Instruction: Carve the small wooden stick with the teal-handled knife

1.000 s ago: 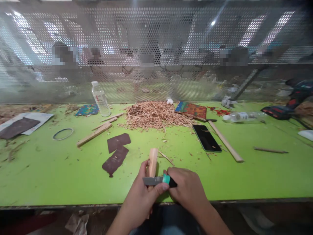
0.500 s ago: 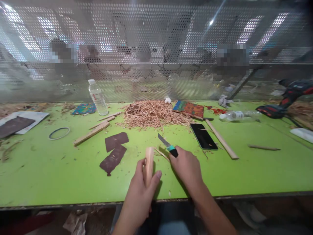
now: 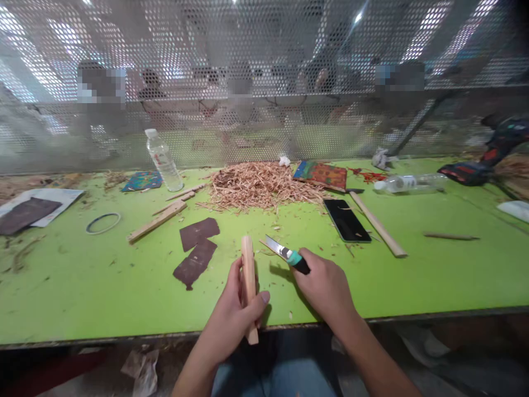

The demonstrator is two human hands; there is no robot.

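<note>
My left hand [image 3: 235, 309] is wrapped round a pale wooden stick [image 3: 248, 275], held nearly upright in the picture near the table's front edge. In my right hand [image 3: 326, 281] is a utility knife [image 3: 294, 258] with a black and teal handle. Its blade points up and left, a short gap to the right of the stick's upper part. A heap of wood shavings [image 3: 260, 187] lies beyond both hands. Two pieces of brown sandpaper [image 3: 196, 262] are left of the stick.
On the green table [image 3: 103, 292] are a phone [image 3: 347, 221], a long wooden rod [image 3: 380, 226], an upright bottle [image 3: 164, 162], a lying bottle [image 3: 413, 183], a tape ring [image 3: 103, 223] and a cordless drill [image 3: 475, 168]. A perforated screen [image 3: 256, 127] stands behind.
The stick's lower end now shows below my left hand. My right hand and the knife have shifted slightly right and nearer, with the blade more level. The view has tilted a little.
</note>
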